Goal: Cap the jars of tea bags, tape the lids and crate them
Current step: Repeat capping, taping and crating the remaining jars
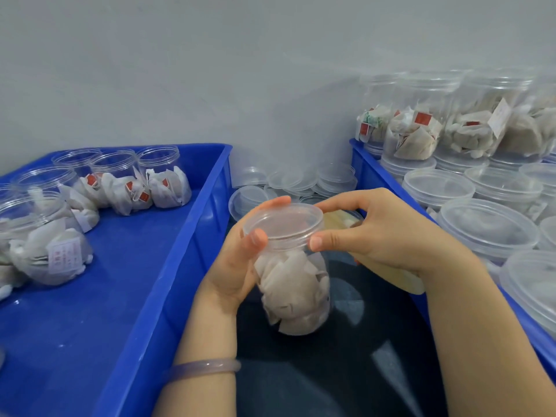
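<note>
A clear plastic jar (293, 293) full of white tea bags is tilted over a dark surface in the middle. My left hand (237, 263) grips its upper body, thumb up at the neck. A clear lid (282, 225) sits on the jar's mouth. My right hand (382, 233) pinches the lid's rim between thumb and forefinger. Under that hand a roll of clear tape (340, 219) shows in part. A blue crate (168, 284) on the left holds several uncapped jars of tea bags (120, 182).
A second blue crate (365, 173) on the right is stacked with capped jars (484, 221) of tea bags in two layers. Loose clear lids (288, 180) lie in a pile between the crates against the grey wall.
</note>
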Motion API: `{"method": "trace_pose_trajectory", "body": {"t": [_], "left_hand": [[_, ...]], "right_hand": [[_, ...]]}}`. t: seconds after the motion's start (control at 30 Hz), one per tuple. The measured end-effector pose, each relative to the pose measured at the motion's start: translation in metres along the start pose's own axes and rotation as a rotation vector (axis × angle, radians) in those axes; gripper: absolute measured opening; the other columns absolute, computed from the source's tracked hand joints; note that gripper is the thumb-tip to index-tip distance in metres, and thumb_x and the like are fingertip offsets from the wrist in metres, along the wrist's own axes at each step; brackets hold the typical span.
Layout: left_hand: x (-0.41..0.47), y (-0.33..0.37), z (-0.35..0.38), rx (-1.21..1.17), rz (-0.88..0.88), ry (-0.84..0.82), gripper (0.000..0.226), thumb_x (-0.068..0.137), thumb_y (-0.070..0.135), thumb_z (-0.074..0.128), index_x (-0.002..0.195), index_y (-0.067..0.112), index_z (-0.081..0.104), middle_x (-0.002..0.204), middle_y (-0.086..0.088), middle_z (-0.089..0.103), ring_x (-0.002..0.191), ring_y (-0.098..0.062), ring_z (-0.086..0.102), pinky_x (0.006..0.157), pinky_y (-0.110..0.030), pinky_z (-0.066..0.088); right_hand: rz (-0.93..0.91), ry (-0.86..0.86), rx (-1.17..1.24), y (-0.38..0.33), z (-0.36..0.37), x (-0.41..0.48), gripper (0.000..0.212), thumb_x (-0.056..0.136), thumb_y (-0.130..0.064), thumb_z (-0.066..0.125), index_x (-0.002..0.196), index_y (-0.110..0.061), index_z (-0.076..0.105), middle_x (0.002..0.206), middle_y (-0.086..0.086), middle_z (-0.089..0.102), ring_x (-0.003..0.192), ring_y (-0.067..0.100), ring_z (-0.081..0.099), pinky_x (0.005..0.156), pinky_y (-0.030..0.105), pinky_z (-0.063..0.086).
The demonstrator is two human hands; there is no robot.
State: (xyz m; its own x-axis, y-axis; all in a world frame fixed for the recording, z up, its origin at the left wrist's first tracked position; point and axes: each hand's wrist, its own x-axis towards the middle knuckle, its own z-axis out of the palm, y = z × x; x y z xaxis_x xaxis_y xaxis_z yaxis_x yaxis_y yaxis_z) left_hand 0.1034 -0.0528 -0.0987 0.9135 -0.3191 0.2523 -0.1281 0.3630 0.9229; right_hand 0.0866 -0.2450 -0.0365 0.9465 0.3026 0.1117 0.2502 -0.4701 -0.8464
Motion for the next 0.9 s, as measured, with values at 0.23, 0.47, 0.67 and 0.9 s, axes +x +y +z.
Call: {"method": "trace_pose_trajectory", "body": {"t": [0.23, 0.47, 0.67, 0.9], "left_hand": [[-0.003, 0.019, -0.007, 0.413, -0.047, 0.093, 0.122, 0.027, 0.053, 0.089, 0.136, 0.03, 0.04, 0.109, 0.009, 0.066, 0.102, -0.002, 0.063, 0.08, -0.014, 0.05], [-0.004, 0.049, 0.022, 1.145, -0.25, 0.197, 0.109, 0.027, 0.069, 0.078, 0.127, 0.035, 0.048, 0.123, 0.016, 0.048, 0.104, -0.003, 0.05, 0.078, -0.02, 0.041], [-0.005, 0.066, 0.039, 1.314, -0.458, 0.026, 0.087, 0.058, 0.03, 0.075, 0.129, 0.057, 0.033, 0.122, 0.01, 0.028, 0.108, -0.012, 0.044, 0.079, -0.027, 0.044], [0.018, 0.049, 0.064, 1.667, -0.515, 0.087, 0.047, 0.064, 0.034, 0.073, 0.099, 0.034, 0.042, 0.101, 0.008, 0.045, 0.101, -0.021, 0.04, 0.077, -0.037, 0.03]], "right_hand": [[0.066, -0.05, 0.013, 0.027, 0.009, 0.008, 0.049, 0.042, -0.058, 0.076, 0.088, -0.043, 0.069, 0.093, -0.024, 0.064, 0.08, -0.006, 0.06, 0.073, 0.022, 0.049], [0.025, -0.134, 0.104, 0.036, 0.013, 0.011, 0.045, 0.06, -0.042, 0.084, 0.102, -0.045, 0.067, 0.106, -0.021, 0.064, 0.088, -0.001, 0.06, 0.075, 0.019, 0.046], [0.221, -0.156, -0.075, 0.032, 0.017, 0.01, 0.107, 0.062, -0.042, 0.082, 0.147, -0.037, 0.017, 0.138, -0.007, 0.041, 0.101, 0.001, 0.055, 0.082, 0.021, 0.041], [0.248, -0.154, -0.26, 0.023, 0.029, -0.002, 0.069, 0.07, -0.029, 0.067, 0.133, -0.024, 0.04, 0.116, 0.0, 0.058, 0.085, 0.014, 0.062, 0.069, 0.031, 0.052]]}}
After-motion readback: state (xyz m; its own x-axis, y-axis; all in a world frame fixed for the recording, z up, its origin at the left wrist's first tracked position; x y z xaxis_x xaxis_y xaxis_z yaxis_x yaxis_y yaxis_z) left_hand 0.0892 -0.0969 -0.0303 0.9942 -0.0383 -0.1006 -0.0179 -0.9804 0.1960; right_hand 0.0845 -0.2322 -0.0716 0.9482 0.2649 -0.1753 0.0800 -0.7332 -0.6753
